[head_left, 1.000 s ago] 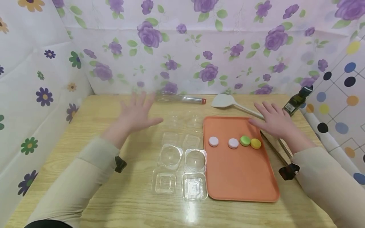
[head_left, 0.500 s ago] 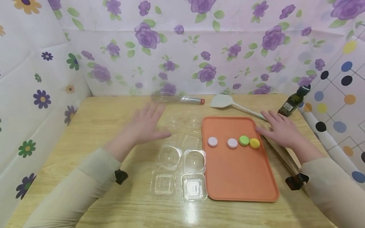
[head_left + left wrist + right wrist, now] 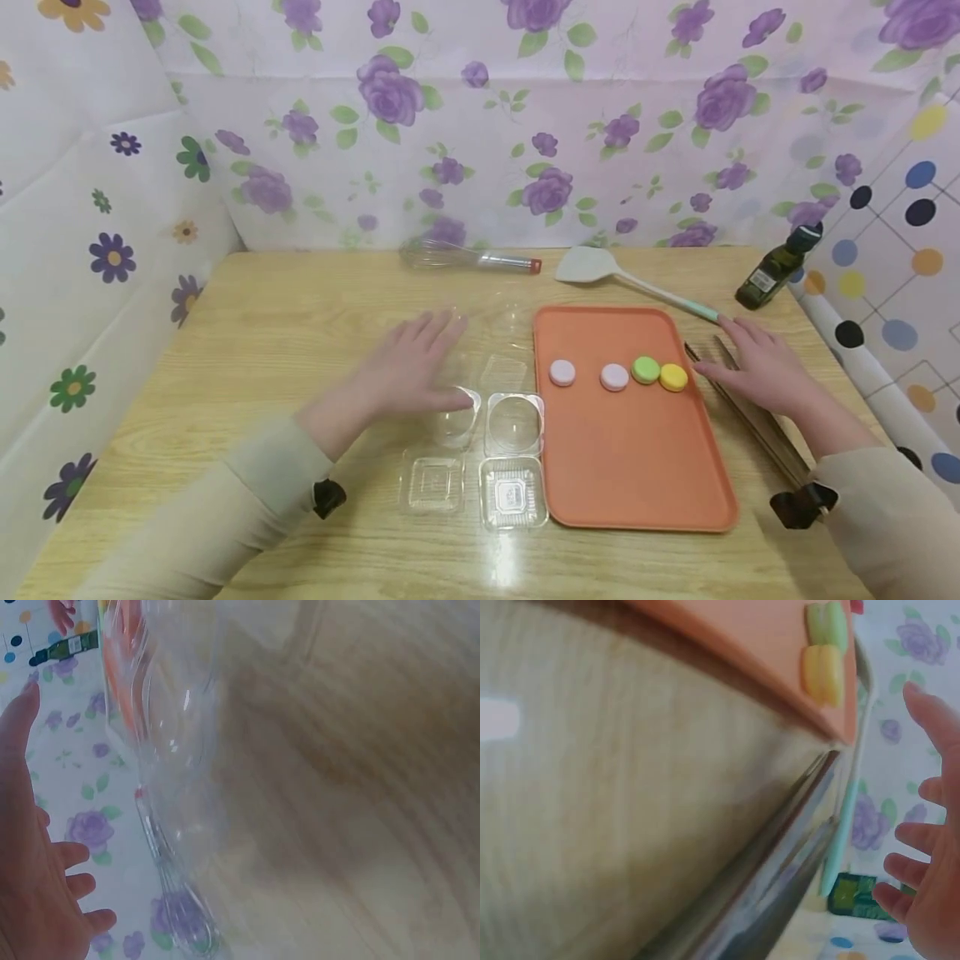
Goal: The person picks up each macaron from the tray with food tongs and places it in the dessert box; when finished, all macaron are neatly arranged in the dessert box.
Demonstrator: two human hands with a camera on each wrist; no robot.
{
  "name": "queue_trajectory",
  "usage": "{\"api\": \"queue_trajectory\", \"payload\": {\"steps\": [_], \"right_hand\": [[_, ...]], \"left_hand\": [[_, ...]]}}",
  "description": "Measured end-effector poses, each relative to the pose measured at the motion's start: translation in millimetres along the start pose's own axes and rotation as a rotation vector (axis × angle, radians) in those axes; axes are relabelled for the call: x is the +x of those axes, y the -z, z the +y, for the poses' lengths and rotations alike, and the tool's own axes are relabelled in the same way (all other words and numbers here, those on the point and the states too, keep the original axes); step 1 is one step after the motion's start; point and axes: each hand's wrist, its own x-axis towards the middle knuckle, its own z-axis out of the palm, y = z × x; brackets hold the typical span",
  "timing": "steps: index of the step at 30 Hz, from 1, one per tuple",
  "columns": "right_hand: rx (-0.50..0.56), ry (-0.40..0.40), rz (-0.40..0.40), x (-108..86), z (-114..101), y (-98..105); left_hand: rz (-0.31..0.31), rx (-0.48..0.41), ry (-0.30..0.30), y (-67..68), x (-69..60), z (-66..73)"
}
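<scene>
My left hand (image 3: 405,367), fingers spread and holding nothing, hovers over the left side of several clear plastic containers (image 3: 513,496), partly covering some of them. The right hand (image 3: 761,367) is over the upper end of metal tongs (image 3: 765,433), fingers extended, with nothing in its grip. Between the hands lies an orange tray (image 3: 637,467) bearing two pale pink macarons (image 3: 562,372), a green one (image 3: 646,370) and a yellow one (image 3: 673,377). In the right wrist view the tongs (image 3: 765,862) stand apart from the raised hand (image 3: 937,847); whether any fingertip touches them is unclear.
A whisk (image 3: 472,258) and a white spatula (image 3: 588,265) with a pale green handle end lie along the back of the table. At the back right is a dark green bottle (image 3: 776,268). Patterned cloths (image 3: 480,125) hang behind and at both sides.
Both hands have moved nearer to the body and a little to the right. The left now covers part of the containers; more of the spatula handle shows beside the right. Nothing was grasped.
</scene>
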Motion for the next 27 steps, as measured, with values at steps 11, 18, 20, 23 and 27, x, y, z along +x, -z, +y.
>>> {"api": "queue_trajectory", "payload": {"steps": [11, 18, 20, 23, 27], "right_hand": [[0.039, -0.058, 0.039, -9.9, 30.8, -22.4], [0.060, -0.089, 0.022, -13.5, 39.7, -30.2], [0.066, -0.097, 0.021, -14.1, 41.6, -32.0], [0.073, -0.105, 0.023, -14.8, 43.5, -33.9], [0.079, -0.114, 0.013, -14.5, 44.0, -36.0]], "left_hand": [[-0.031, 0.063, -0.158, -20.8, -11.9, 31.0], [-0.084, 0.077, -0.210, -31.7, -17.0, 44.4], [-0.084, 0.073, -0.225, -34.2, -17.7, 47.7], [-0.074, 0.083, -0.257, -37.1, -18.8, 53.1], [-0.048, 0.124, -0.321, -39.1, -22.8, 61.4]]}}
